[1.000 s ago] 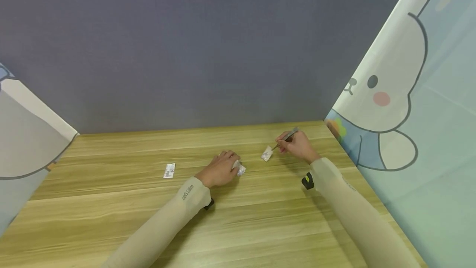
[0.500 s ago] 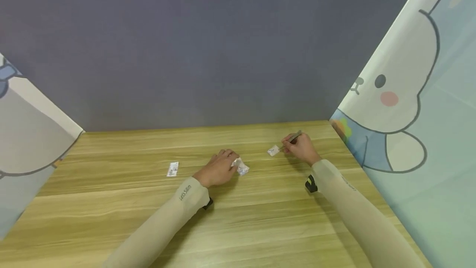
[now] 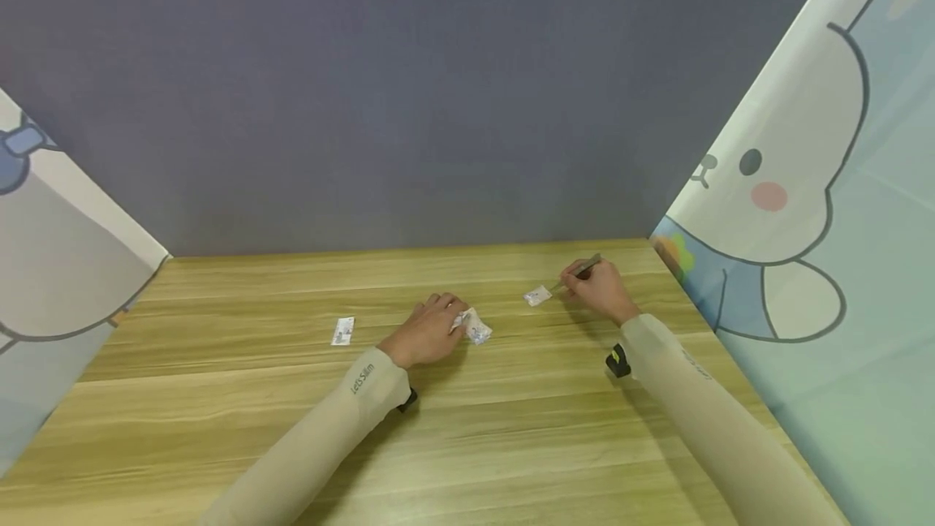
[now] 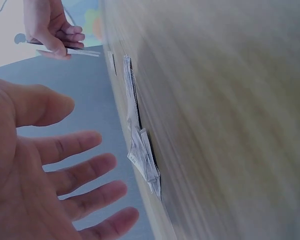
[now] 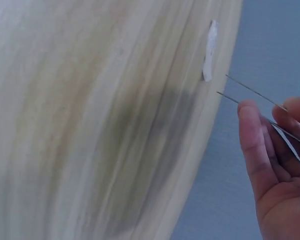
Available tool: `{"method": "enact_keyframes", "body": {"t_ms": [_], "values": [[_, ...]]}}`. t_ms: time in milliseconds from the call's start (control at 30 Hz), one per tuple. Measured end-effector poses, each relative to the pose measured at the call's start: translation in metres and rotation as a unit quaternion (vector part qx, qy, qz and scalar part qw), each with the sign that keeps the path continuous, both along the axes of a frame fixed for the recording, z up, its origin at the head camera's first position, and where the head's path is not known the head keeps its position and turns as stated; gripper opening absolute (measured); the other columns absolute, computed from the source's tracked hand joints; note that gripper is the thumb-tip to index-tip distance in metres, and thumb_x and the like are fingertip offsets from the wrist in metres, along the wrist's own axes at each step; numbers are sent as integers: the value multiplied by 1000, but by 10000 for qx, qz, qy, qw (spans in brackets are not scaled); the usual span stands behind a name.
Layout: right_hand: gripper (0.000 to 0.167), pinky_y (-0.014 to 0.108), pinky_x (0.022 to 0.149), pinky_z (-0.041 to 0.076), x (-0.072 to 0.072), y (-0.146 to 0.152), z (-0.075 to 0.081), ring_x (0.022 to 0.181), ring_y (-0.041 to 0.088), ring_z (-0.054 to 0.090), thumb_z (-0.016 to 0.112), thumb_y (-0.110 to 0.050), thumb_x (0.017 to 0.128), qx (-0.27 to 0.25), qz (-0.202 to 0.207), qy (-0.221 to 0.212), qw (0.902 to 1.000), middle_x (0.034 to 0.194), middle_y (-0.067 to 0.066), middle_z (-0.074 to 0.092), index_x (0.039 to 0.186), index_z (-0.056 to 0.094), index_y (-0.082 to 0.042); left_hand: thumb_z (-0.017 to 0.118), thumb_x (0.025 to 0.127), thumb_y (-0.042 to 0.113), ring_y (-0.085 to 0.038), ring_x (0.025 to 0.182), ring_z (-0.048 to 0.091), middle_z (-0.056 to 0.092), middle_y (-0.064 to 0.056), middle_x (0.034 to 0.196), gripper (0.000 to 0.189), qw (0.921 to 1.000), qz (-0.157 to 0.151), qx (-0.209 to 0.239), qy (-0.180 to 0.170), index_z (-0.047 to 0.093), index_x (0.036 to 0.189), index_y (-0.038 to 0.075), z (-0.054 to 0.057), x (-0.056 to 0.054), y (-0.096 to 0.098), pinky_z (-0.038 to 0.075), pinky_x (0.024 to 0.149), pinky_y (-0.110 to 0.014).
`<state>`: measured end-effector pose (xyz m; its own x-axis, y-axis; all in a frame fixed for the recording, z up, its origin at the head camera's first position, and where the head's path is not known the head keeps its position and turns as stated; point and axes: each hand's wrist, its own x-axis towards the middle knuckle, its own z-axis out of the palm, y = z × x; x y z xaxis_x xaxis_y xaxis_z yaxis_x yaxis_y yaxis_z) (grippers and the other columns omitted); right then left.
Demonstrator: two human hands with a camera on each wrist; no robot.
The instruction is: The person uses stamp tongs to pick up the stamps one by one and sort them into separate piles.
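Note:
In the head view my left hand (image 3: 431, 331) is over a small heap of crumpled printed paper slips (image 3: 476, 329). The left wrist view shows that hand's fingers (image 4: 85, 172) stretched out and spread, with a gap between them and the slips (image 4: 145, 160). My right hand (image 3: 599, 289) pinches a pair of slim metal tweezers (image 3: 587, 265) between thumb and fingers. Their two tips stand apart with nothing between them in the right wrist view, just short of a single paper slip (image 5: 209, 52). From the head, this slip (image 3: 537, 295) lies flat, slightly turned.
Another printed slip (image 3: 342, 331) lies by itself to the left on the wood-grain table (image 3: 219, 412). A dark grey panel (image 3: 409, 104) rises behind the table's back edge. Cartoon-printed sheets (image 3: 796, 185) hang along both sides. Each wrist wears a small black camera (image 3: 618, 360).
The single slip on the right has turned on the table, and the tweezers have drawn back a little to the right. My left hand stays about where it was. The head view shifts slightly.

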<state>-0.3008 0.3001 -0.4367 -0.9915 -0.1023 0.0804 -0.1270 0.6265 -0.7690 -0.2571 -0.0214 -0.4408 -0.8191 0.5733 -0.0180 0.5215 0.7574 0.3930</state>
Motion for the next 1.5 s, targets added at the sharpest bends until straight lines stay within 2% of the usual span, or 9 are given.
{"method": "enact_keyframes", "body": {"t_ms": [167, 333, 500, 633, 800, 1033, 1200, 1333, 1500], "values": [[18, 39, 61, 55, 1, 0, 4, 73, 37, 66, 60, -15, 92, -5, 36, 94, 9999, 82, 21, 68, 94, 69, 1, 48, 99, 22, -29, 127, 37, 44, -10, 136, 41, 10000, 83, -30, 6, 48, 137, 5, 0, 0, -3, 27, 104, -53], [21, 36, 62, 55, 4, -9, 6, 76, 39, 66, 63, -17, 92, -163, 412, 230, 9988, 86, 21, 68, 99, 69, 2, 47, 100, 23, -29, 126, 38, 44, -10, 136, 41, 9999, 122, -99, -11, 49, 136, 5, -2, 0, -7, 27, 104, -54], [23, 49, 68, 53, 6, -23, 8, 77, 38, 66, 64, -17, 92, -410, 670, 228, 9966, 88, 19, 69, 104, 68, 3, 47, 100, 24, -29, 123, 39, 46, -11, 134, 40, 9998, 113, -171, 8, 50, 135, 4, -3, 0, -11, 30, 102, -54], [23, 50, 66, 53, 4, -36, 7, 74, 37, 66, 65, -14, 91, -612, 792, 178, 9948, 84, 17, 69, 103, 68, 5, 46, 101, 26, -29, 126, 37, 45, -11, 137, 40, 9995, 135, -282, -78, 51, 134, 4, -2, 2, -14, 27, 104, -55], [22, 52, 66, 53, 3, -53, 3, 74, 41, 65, 65, -12, 90, -931, 945, 175, 9910, 85, 23, 67, 103, 67, 6, 45, 101, 27, -29, 131, 33, 42, -10, 141, 39, 9990, 140, -390, -172, 52, 134, 7, -4, 3, -17, 24, 105, -57], [17, 40, 67, 55, 4, -86, -9, 77, 37, 66, 65, -14, 91, -1091, 1122, 149, 9876, 89, 21, 67, 101, 68, -1, 45, 101, 24, -34, 128, 35, 46, -11, 137, 36, 9989, -81, -371, -261, 56, 131, 7, -8, 6, -18, 26, 102, -60], [16, 34, 64, 55, -4, -107, -15, 74, 32, 67, 64, -14, 91, -1104, 1262, 194, 9856, 85, 17, 68, 99, 68, -1, 45, 101, 23, -31, 129, 35, 45, -9, 139, 35, 9988, 10, -426, -233, 55, 131, 8, -3, 3, -20, 26, 104, -57], [13, 31, 62, 55, -10, -115, -20, 71, 26, 67, 63, -14, 92, -1034, 1242, 97, 9868, 82, 13, 69, 98, 68, -3, 46, 101, 22, -29, 128, 36, 46, -7, 137, 35, 9983, -2, -503, -289, 55, 132, 8, 1, 2, -19, 27, 104, -54], [18, 32, 60, 55, -13, -117, -25, 68, 26, 66, 62, -15, 93, -984, 1192, -151, 9879, 79, 13, 68, 101, 68, 1, 46, 101, 23, -29, 127, 37, 46, -7, 136, 37, 9967, -154, -682, -403, 53, 133, 8, 0, 6, -15, 29, 103, -54]]}}
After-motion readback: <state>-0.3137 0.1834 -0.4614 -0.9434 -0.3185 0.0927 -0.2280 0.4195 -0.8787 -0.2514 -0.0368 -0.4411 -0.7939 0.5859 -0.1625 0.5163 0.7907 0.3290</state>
